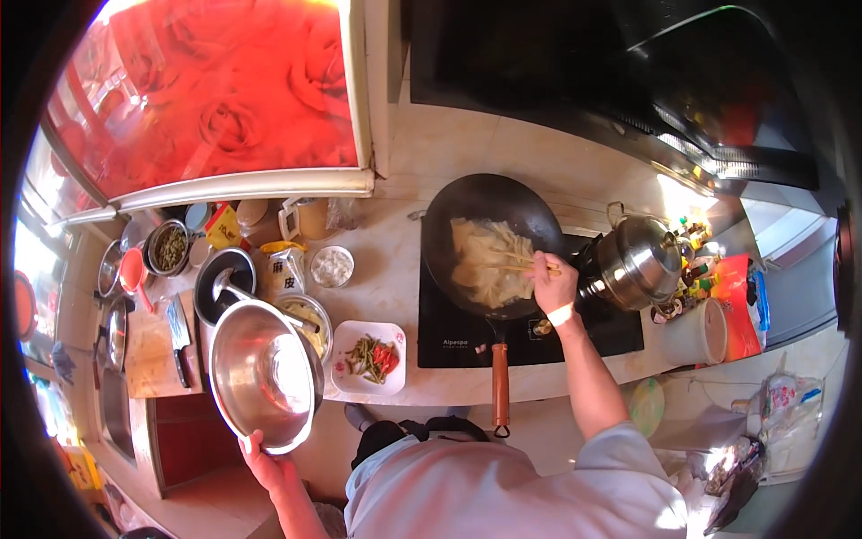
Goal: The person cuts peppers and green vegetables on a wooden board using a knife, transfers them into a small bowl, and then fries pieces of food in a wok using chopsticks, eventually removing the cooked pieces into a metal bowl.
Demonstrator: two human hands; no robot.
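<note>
My right hand [555,281] holds a pair of wooden chopsticks [515,261], their tips in wide, pale noodle-like strips [486,252] inside a black wok [441,195]. The wok sits on a black gas hob [451,354], its wooden handle [500,384] pointing towards me. With my left hand [266,465] I grip the rim of a steel bowl [252,377], tilted and held up at the counter's front edge; no food shows inside it. Just right of that bowl stands a square white plate [342,340] with chopped green and red vegetables.
A steel steamer pot [640,263] stands right of the wok, near several bottles [697,269]. On the left are a cleaver [178,330] on a wooden cutting board [145,343], a black bowl with a ladle [225,283] and a small white bowl [332,267]. A range hood [606,81] overhangs the hob.
</note>
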